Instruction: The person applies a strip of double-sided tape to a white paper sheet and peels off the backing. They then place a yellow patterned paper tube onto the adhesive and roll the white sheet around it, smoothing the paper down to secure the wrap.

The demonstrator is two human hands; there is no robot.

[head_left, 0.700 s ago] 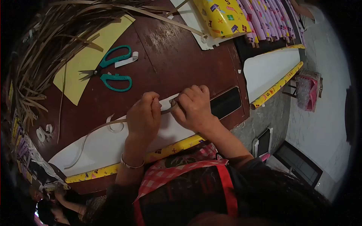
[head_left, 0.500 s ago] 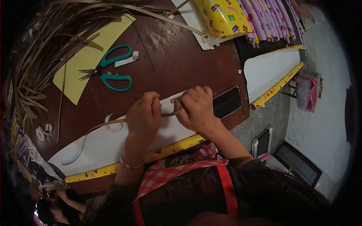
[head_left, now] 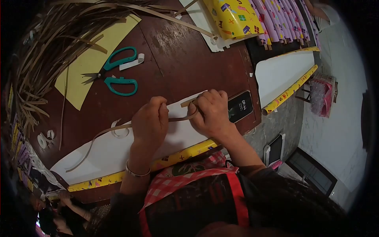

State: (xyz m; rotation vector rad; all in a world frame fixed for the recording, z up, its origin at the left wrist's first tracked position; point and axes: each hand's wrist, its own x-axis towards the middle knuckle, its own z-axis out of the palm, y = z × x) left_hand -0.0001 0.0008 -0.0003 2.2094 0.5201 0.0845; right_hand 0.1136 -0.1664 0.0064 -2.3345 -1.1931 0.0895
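A long narrow brown strip (head_left: 103,132) runs through both of my hands, its tail curving down to the left over white-backed wrapping paper (head_left: 106,156). My left hand (head_left: 149,120) is closed round the strip. Closed on the same strip near its other end is my right hand (head_left: 209,112), with a short piece of it poking out above the fingers. Between the hands the strip sags slightly. A phone (head_left: 241,106) with a lit screen lies just right of my right hand. Beside the strip's tail a white paper curl (head_left: 119,129) rests on the sheet.
Teal-handled scissors (head_left: 118,73) lie partly on a yellow sheet (head_left: 85,75). A heap of brown strips (head_left: 51,47) fills the upper left. Yellow patterned paper (head_left: 233,19) and lilac rolls (head_left: 282,21) are at the upper right. Another person's arm (head_left: 79,209) shows at the lower left.
My right hand has shifted slightly right, and more strip shows between my hands. The phone's screen has lit up. My left hand is nearly still.
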